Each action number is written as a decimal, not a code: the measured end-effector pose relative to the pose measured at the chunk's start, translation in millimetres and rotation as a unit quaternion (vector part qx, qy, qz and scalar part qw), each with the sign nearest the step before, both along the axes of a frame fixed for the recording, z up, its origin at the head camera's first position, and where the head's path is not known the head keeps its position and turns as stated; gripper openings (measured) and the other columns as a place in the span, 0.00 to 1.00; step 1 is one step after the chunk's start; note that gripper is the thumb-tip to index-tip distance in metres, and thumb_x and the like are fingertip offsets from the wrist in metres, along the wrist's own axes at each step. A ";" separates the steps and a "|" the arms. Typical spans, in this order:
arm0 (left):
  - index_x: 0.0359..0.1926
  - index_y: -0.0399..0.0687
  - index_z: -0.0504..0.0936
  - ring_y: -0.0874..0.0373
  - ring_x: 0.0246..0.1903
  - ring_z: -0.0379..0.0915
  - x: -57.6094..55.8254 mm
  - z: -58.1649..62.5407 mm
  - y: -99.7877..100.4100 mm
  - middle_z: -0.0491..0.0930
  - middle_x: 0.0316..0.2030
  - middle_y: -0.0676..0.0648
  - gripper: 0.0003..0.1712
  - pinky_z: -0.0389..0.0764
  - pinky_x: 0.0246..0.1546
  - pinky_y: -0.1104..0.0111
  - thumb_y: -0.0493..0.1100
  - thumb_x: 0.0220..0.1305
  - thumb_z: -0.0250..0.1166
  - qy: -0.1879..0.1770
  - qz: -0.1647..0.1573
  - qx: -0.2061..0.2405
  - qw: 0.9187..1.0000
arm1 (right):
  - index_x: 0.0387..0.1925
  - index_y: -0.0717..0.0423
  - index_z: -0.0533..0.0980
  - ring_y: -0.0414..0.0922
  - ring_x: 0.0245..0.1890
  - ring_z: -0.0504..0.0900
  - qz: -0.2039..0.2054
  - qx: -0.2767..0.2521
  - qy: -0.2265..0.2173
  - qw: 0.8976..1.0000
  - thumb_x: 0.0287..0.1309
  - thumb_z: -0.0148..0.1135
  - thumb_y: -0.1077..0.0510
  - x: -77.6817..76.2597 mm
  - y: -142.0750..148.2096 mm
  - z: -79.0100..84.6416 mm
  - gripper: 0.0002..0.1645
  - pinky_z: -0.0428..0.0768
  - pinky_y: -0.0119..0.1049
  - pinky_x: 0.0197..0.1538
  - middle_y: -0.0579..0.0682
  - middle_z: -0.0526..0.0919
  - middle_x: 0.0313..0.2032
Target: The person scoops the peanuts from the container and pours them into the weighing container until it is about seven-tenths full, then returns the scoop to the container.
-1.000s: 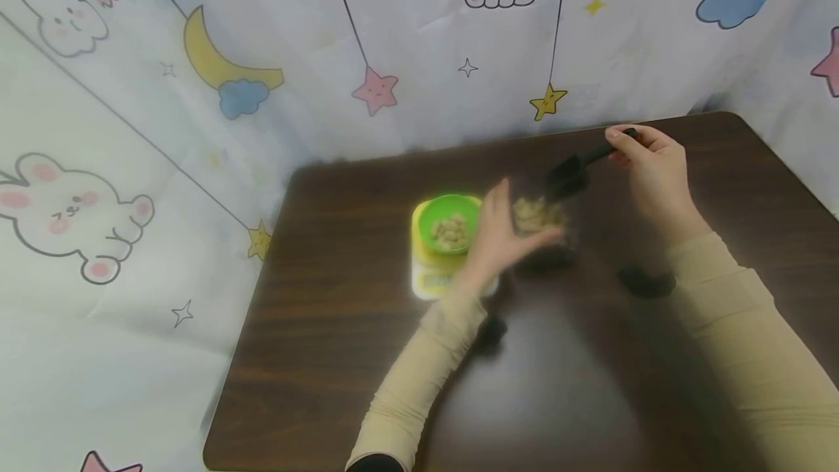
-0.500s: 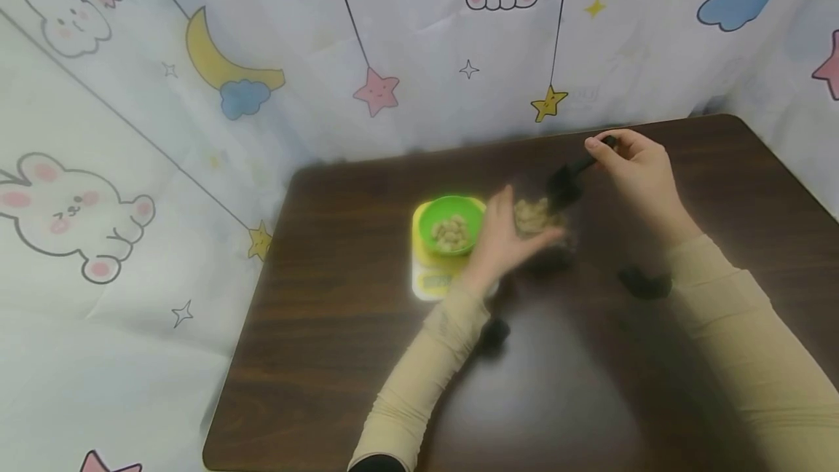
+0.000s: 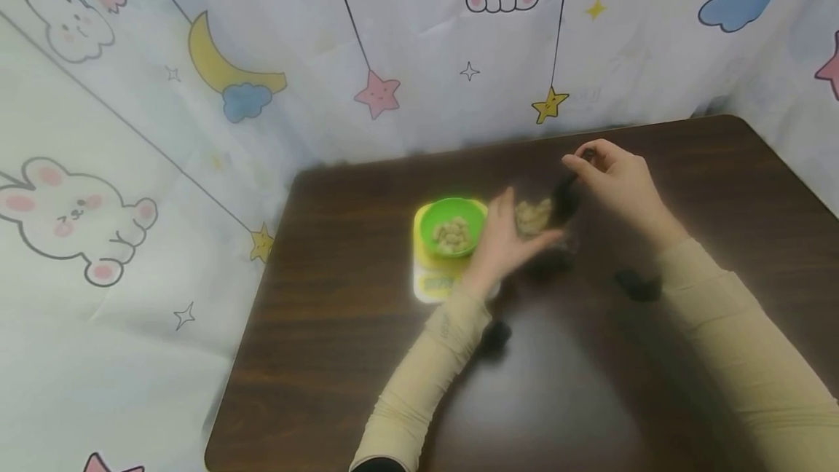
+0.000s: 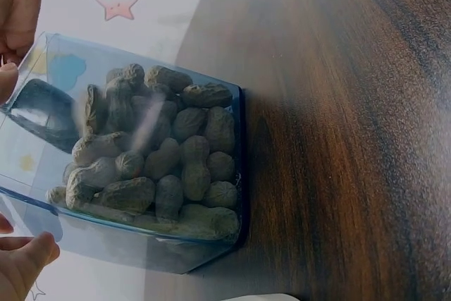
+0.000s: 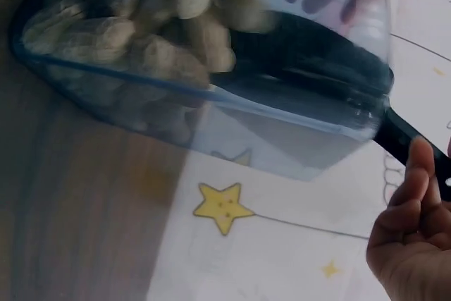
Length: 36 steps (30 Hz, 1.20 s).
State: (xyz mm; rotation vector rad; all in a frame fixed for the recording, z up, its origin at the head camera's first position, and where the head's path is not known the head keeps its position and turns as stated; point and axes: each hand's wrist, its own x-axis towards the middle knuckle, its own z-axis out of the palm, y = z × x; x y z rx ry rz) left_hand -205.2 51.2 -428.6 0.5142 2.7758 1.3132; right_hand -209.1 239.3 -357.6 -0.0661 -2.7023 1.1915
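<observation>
The head view showed a person's left hand [image 3: 503, 245] curved round a clear plastic container [image 5: 282, 147], holding it with the fingers on its left and the thumb across its near side. The container stood on a dark wood-grain table [image 3: 328, 312]. Above and to the right of the container, the right hand [image 3: 619, 181] pinched a black scoop [image 5: 303, 54] by its handle [image 5: 405, 139], fingers closed on it just outside the container's mouth. The scoop's blade was inside the container, its tip among unshelled peanuts [image 4: 194, 125], which the left wrist view showed heaped toward the container's base. To the left of the container, just past the left hand, a green bowl [image 3: 452, 205] sat on a yellow-and-white kitchen scale [image 3: 426, 268], with a smaller heap of peanuts inside; the scale's display [image 3: 438, 284] was too blurred to read. Behind the container hung a white cartoon-print backdrop [image 3: 314, 93].
</observation>
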 end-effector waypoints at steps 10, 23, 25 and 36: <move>0.73 0.54 0.46 0.51 0.68 0.57 0.8 2.0 -2.0 0.54 0.70 0.42 0.63 0.64 0.68 0.60 0.71 0.42 0.68 -0.003 0.002 -0.004 1.000 | 0.39 0.42 0.73 0.33 0.27 0.80 -0.006 -0.022 -0.003 1.000 0.51 0.56 0.28 -2.0 -2.6 -8.8 0.26 0.71 0.30 0.25 0.38 0.84 0.23; 0.73 0.55 0.44 0.50 0.68 0.57 1.5 -0.5 -4.5 0.54 0.70 0.42 0.64 0.65 0.67 0.59 0.71 0.42 0.67 -0.006 0.001 -0.003 1.000 | 0.30 0.47 0.70 0.38 0.23 0.81 -0.040 -0.036 0.006 0.999 0.45 0.62 0.29 5.1 -5.0 -22.2 0.28 0.69 0.32 0.17 0.34 0.83 0.19; 0.73 0.55 0.44 0.50 0.68 0.57 1.9 -0.5 -4.6 0.54 0.70 0.42 0.64 0.65 0.67 0.59 0.71 0.42 0.67 -0.006 0.002 -0.008 1.000 | 0.29 0.48 0.69 0.41 0.24 0.82 -0.045 -0.035 -0.006 0.998 0.45 0.60 0.27 6.0 -3.9 -26.6 0.30 0.69 0.34 0.17 0.35 0.83 0.20; 0.73 0.56 0.43 0.51 0.68 0.57 3.0 2.3 -3.7 0.54 0.70 0.42 0.62 0.65 0.67 0.58 0.70 0.45 0.67 -0.006 0.000 -0.014 1.000 | 0.38 0.48 0.72 0.31 0.25 0.80 -0.009 -0.023 0.029 0.999 0.54 0.58 0.34 9.5 -5.9 -28.8 0.24 0.75 0.28 0.24 0.44 0.85 0.30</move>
